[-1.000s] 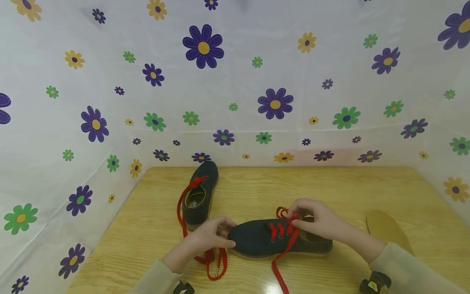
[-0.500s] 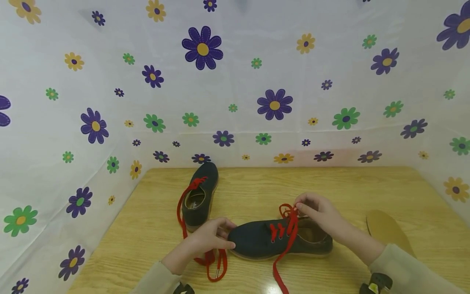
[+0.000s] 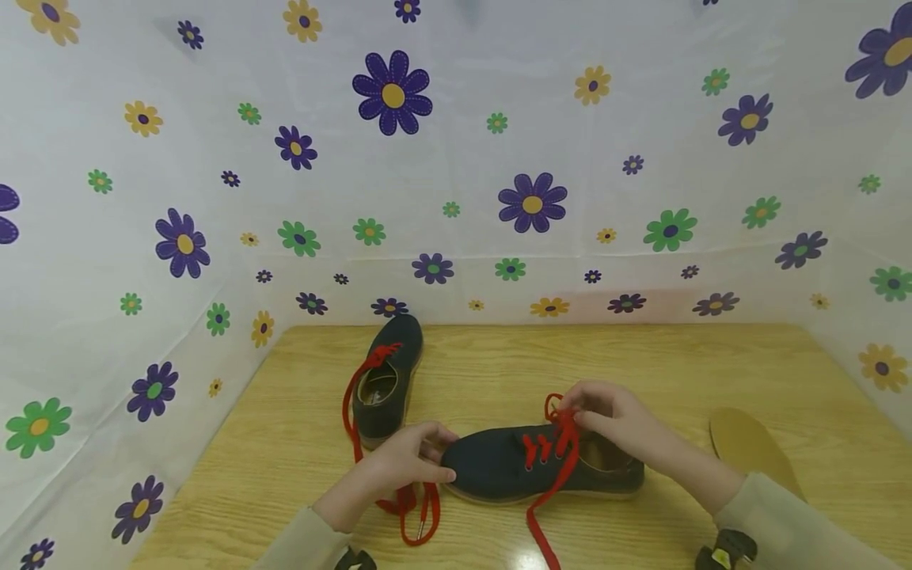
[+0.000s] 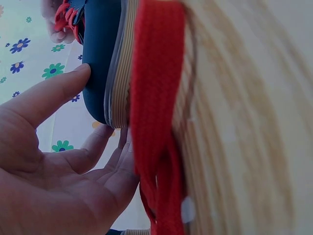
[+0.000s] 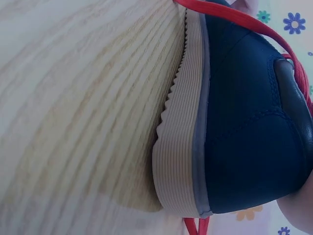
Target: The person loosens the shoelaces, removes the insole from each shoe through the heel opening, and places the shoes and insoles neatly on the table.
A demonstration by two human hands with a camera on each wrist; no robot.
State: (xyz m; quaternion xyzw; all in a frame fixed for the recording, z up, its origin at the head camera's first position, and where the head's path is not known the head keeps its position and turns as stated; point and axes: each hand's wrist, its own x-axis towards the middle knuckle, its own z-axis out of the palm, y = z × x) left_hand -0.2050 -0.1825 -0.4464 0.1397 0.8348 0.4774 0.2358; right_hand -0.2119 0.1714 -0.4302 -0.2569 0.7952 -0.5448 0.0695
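Observation:
A dark navy shoe (image 3: 492,463) lies sideways across the wooden table, sole down, its toe toward the left. My left hand (image 3: 399,459) holds that toe, the thumb pressing its near side and the fingers around the tip, as the left wrist view also shows. Red shoelace (image 3: 566,467) runs through the eyelets and one end trails toward the front edge. My right hand (image 3: 613,412) pinches the lace at the top of the eyelets, beside the shoe's opening. In the right wrist view the heel (image 5: 249,166) and ribbed sole fill the middle; the right fingertips are hidden there.
A second navy shoe (image 3: 381,408) stands behind my left hand, its loose red lace (image 3: 431,514) looping down past the wrist. A tan insole (image 3: 755,447) lies by my right forearm. A flowered white sheet (image 3: 456,158) encloses the table's back and sides.
My right hand first lifted the lace up and away from the shoe, then came slightly back down toward the eyelets. The left hand and the shoe stay in place.

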